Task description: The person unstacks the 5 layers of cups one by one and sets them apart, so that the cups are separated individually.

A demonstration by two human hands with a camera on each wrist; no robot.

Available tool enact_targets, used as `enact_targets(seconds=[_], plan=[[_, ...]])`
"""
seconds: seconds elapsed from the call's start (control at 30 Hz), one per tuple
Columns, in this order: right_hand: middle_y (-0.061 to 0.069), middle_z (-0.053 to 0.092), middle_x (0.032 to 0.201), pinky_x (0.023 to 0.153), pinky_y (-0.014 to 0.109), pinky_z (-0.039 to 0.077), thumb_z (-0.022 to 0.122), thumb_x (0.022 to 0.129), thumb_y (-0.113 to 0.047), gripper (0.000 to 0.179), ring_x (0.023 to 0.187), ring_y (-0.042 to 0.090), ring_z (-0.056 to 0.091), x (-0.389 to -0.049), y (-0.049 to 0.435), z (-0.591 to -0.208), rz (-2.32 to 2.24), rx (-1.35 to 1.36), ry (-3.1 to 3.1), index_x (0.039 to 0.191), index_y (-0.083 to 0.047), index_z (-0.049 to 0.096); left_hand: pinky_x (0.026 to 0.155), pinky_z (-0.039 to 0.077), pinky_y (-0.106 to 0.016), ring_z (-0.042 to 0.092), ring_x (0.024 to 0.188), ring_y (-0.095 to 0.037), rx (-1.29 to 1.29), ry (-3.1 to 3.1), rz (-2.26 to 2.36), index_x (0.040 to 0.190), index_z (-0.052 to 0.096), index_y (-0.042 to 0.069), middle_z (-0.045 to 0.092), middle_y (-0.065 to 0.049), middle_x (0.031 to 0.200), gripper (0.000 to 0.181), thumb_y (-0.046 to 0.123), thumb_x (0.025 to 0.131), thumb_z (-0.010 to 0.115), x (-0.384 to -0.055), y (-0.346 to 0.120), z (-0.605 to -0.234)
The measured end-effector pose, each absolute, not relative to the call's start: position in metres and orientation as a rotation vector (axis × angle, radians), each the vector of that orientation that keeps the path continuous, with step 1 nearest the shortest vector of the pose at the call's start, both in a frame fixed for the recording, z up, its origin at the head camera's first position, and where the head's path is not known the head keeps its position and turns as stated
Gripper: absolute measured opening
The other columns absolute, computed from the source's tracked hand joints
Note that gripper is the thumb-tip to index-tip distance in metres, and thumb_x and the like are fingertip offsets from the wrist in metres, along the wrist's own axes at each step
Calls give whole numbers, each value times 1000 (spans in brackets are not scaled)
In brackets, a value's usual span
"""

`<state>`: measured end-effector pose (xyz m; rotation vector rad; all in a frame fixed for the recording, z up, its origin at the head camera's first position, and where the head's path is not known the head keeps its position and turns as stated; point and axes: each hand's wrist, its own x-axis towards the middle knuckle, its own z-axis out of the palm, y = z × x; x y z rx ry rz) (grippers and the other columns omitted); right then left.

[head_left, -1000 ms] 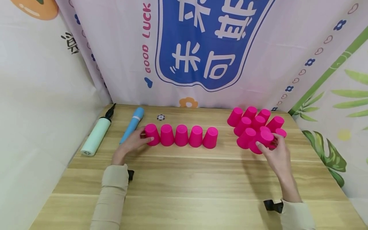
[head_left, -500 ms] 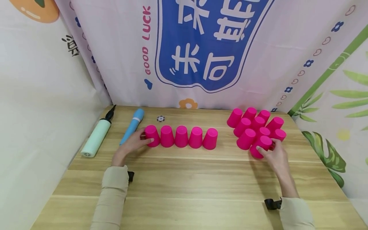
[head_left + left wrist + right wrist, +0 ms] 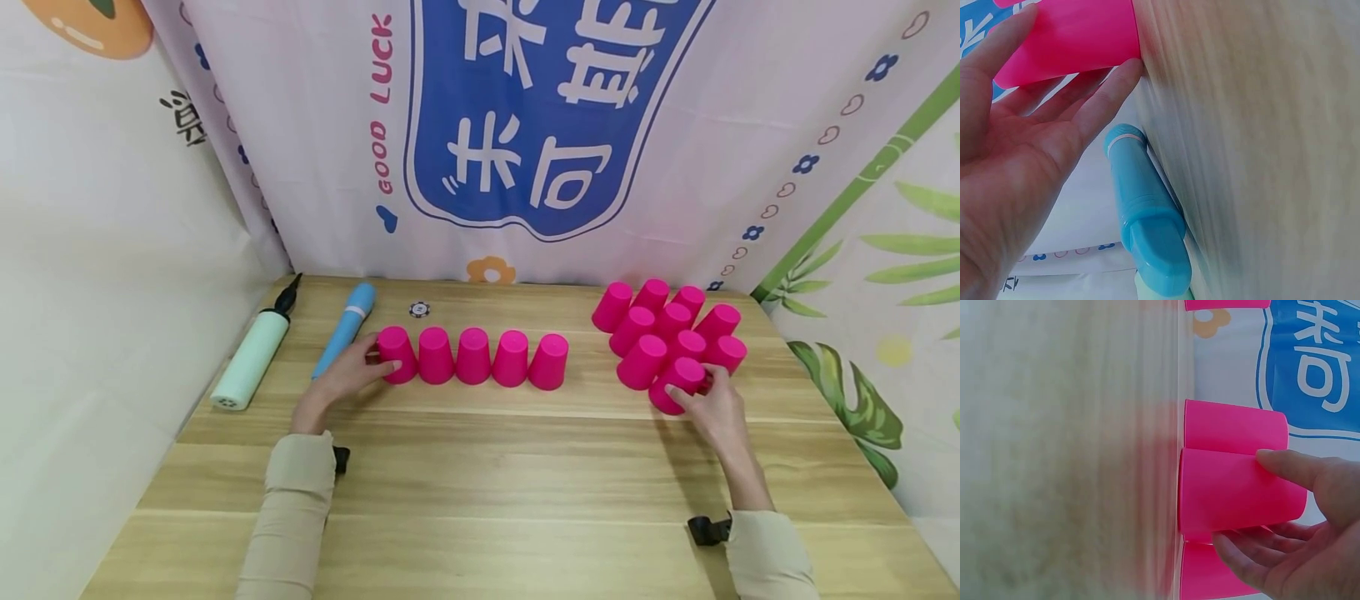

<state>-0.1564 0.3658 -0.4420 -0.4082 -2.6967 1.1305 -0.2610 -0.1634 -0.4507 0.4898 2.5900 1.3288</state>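
Note:
Several upside-down pink cups (image 3: 472, 357) stand in a row across the table's middle. My left hand (image 3: 343, 372) holds the leftmost cup (image 3: 393, 343), thumb on the near side and fingers behind it. In the left wrist view that cup (image 3: 1079, 40) sits between thumb and fingers. At the right, my right hand (image 3: 717, 414) grips the front cup (image 3: 681, 379) of a cluster of upside-down pink cups (image 3: 636, 327). The right wrist view has the thumb on one side of this cup (image 3: 1235, 490), fingers on the other, and its rim at the tabletop.
On the left lie a mint-green hand pump (image 3: 251, 358) with a black nozzle and a blue microphone-shaped object (image 3: 345, 329), close to my left hand. A small black-and-white chip (image 3: 420, 309) lies behind the row. Printed cloth (image 3: 315, 167) hangs around the wooden table (image 3: 480, 483).
My right hand has brought its cup down and toward the front edge of the cluster, then shifted it slightly left. The left hand and the row stay in place.

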Motion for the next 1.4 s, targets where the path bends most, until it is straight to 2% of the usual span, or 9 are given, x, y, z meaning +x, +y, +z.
enact_targets(seconds=[0.2, 0.33, 0.53, 0.73, 0.93, 1.1, 1.23, 1.4], plan=[[34, 44, 130, 97, 59, 41, 72, 88, -26, 78, 117, 48, 47, -145, 362, -438, 1098, -354, -2689, 140, 11, 27, 101, 43, -51, 47, 125, -42, 491, 2590, 1315, 142, 39, -1, 50, -22, 136, 59, 25, 95, 63, -262, -163, -452], [34, 39, 135, 94, 65, 40, 74, 85, -19, 83, 119, 51, 42, -135, 352, -422, 995, -249, -2591, 145, 10, 24, 101, 44, -51, 47, 124, -42, 494, 2593, 1296, 142, 38, -1, 49, -23, 137, 60, 25, 95, 63, -263, -163, -451], [27, 43, 135, 92, 62, 45, 76, 81, -6, 70, 121, 43, 43, -143, 328, -401, 877, -56, -2406, 139, 6, 38, 101, 42, -52, 47, 124, -42, 483, 2611, 1318, 142, 38, -2, 50, -23, 135, 59, 25, 95, 62, -263, -166, -446], [19, 50, 132, 97, 54, 44, 77, 79, -2, 56, 124, 34, 45, -160, 297, -406, 899, 157, -2260, 129, 3, 53, 102, 43, -52, 46, 125, -42, 483, 2612, 1284, 144, 36, -1, 48, -23, 138, 62, 28, 95, 62, -262, -166, -446], [18, 53, 130, 100, 50, 43, 75, 84, -10, 54, 120, 33, 50, -191, 258, -420, 1093, 306, -2348, 132, 1, 52, 102, 43, -52, 46, 125, -42, 473, 2623, 1284, 143, 36, -2, 49, -24, 136, 62, 27, 95, 62, -263, -165, -448], [18, 46, 139, 102, 52, 41, 73, 87, -25, 68, 126, 38, 46, -213, 236, -436, 1265, 219, -2617, 141, -1, 40, 101, 43, -51, 47, 125, -42, 462, 2621, 1279, 144, 36, -2, 49, -24, 137, 62, 26, 94, 63, -263, -164, -449], [19, 43, 141, 103, 52, 41, 72, 87, -27, 73, 127, 37, 44, -222, 226, -446, 1279, 151, -2728, 145, -1, 35, 101, 43, -51, 47, 125, -41, 459, 2615, 1277, 144, 36, -1, 49, -23, 137, 63, 26, 94, 63, -264, -163, -451], [20, 50, 133, 101, 48, 44, 73, 86, -24, 68, 121, 34, 50, -226, 220, -451, 1243, 114, -2746, 141, -1, 40, 101, 43, -51, 46, 125, -41, 448, 2617, 1275, 144, 35, -1, 49, -23, 137, 64, 27, 94, 63, -264, -163, -451]])
